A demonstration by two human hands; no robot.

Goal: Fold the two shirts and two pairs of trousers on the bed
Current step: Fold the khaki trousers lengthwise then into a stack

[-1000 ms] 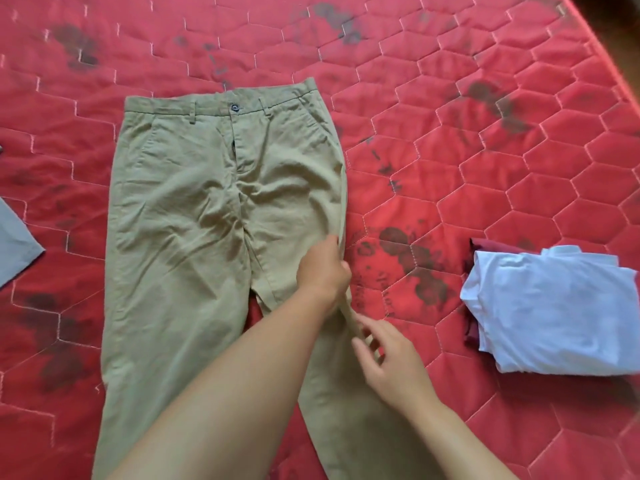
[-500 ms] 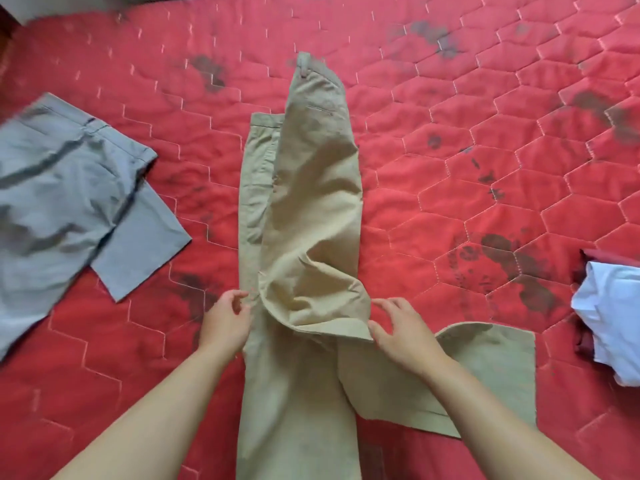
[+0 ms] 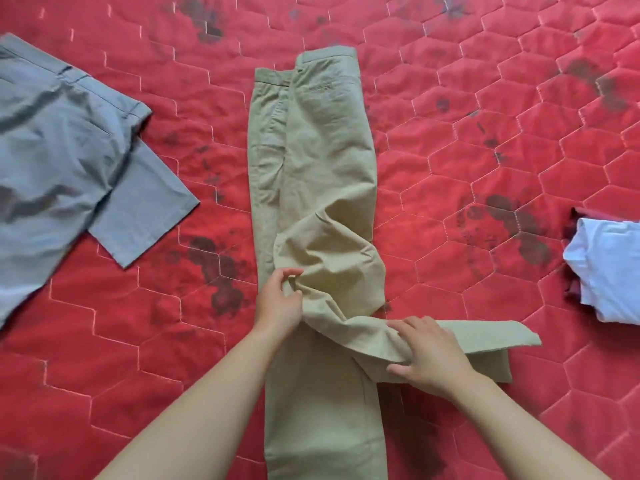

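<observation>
Khaki trousers [image 3: 322, 174] lie lengthwise down the middle of the red quilted bed [image 3: 450, 168], folded in half with one side over the other. The upper leg is twisted and its lower part sticks out to the right. My left hand [image 3: 278, 303] pinches the cloth at the crotch fold. My right hand [image 3: 429, 355] grips the crossed-over leg where it bends to the right. Grey trousers [image 3: 62, 161] lie spread and unfolded at the left. A folded white shirt [image 3: 609, 268] sits on a folded dark red one [image 3: 581, 216] at the right edge.
The quilt has dark stains in several spots. Bare red quilt lies between the khaki trousers and the grey pair, and between them and the shirt pile.
The flat khaki trousers were folded in half lengthwise. Since half a second ago the top half has settled flatter, and both hands have taken hold of the cloth.
</observation>
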